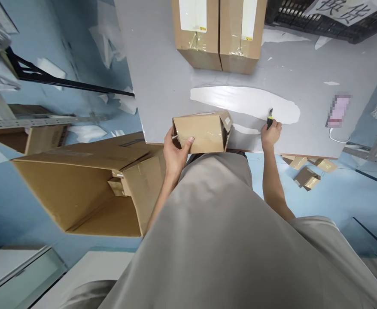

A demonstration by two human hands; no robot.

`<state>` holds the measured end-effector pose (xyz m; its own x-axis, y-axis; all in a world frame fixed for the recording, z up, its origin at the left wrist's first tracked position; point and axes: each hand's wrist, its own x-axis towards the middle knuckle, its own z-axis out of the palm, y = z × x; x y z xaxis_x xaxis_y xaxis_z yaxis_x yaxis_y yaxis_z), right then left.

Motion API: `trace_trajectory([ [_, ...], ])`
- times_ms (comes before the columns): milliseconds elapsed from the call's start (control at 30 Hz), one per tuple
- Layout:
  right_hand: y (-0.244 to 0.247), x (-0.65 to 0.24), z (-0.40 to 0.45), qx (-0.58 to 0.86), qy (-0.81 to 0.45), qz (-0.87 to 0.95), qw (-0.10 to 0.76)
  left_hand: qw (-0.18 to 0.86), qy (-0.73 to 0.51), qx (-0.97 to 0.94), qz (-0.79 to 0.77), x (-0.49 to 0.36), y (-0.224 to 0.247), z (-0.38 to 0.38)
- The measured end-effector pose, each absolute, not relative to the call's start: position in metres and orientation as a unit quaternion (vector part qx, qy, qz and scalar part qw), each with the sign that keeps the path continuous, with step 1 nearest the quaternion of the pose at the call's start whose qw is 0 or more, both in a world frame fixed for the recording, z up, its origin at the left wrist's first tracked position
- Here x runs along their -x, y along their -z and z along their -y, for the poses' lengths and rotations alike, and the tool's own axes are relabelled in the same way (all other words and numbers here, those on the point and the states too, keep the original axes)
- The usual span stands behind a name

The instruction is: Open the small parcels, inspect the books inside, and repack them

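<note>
At the near edge of the grey table [156, 86], my left hand [174, 154] grips the left end of a small brown cardboard box [201, 132]. The thumb lies on the box's side and the other fingers go behind its end. Flaps at the box's right end stand partly open; its inside is hidden from me. To the right, my right hand [271, 134] is closed around a black and yellow box cutter [270, 120], whose tip points away from me. The cutter is over a white worn patch [240, 102] on the tabletop, apart from the box.
Two taped cartons [198, 47] stand side by side at the table's far side. A black crate [320, 25] is at the far right, a phone-like pink object [339, 110] with a white cable nearer. A large open carton [88, 193] stands left; small boxes [307, 178] lie on the floor, right.
</note>
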<state>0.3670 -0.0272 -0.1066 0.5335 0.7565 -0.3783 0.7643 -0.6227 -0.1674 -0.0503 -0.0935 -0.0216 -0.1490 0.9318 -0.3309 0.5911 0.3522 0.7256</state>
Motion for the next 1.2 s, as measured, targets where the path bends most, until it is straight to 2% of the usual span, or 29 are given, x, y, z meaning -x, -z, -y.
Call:
trace_trajectory([
  [100,0.105,-0.342,0.024,-0.840,0.281,-0.458,-0.074,0.372,-0.258,-0.473,-0.756,0.052,0.018,0.082],
  [200,0.106,-0.305,0.023,-0.792,0.426,-0.413,-0.144,0.376,-0.273,-0.468,-0.752,0.055,0.016,0.071],
  [367,0.112,-0.245,0.027,-0.697,0.663,-0.145,-0.230,0.419,-0.302,-0.450,-0.728,0.064,0.019,0.062],
  [467,0.107,-0.224,0.031,-0.645,0.718,-0.042,-0.259,0.449,-0.320,-0.433,-0.713,0.070,0.017,0.059],
  [667,0.065,-0.236,0.033,-0.699,0.646,-0.109,-0.287,0.516,-0.326,-0.425,-0.668,0.090,0.023,0.045],
  [833,0.016,-0.270,0.026,-0.747,0.528,-0.272,-0.298,0.594,-0.348,-0.338,-0.642,0.080,0.081,0.013],
  [967,-0.001,-0.274,0.014,-0.770,0.461,-0.347,-0.272,0.654,-0.327,-0.186,-0.656,0.042,0.118,-0.014],
  [1067,0.002,-0.269,0.007,-0.769,0.457,-0.362,-0.263,0.629,-0.323,-0.142,-0.692,0.026,0.120,-0.027],
  [1200,0.011,-0.266,0.008,-0.745,0.436,-0.365,-0.350,0.570,-0.385,-0.199,-0.698,0.036,0.102,-0.029],
])
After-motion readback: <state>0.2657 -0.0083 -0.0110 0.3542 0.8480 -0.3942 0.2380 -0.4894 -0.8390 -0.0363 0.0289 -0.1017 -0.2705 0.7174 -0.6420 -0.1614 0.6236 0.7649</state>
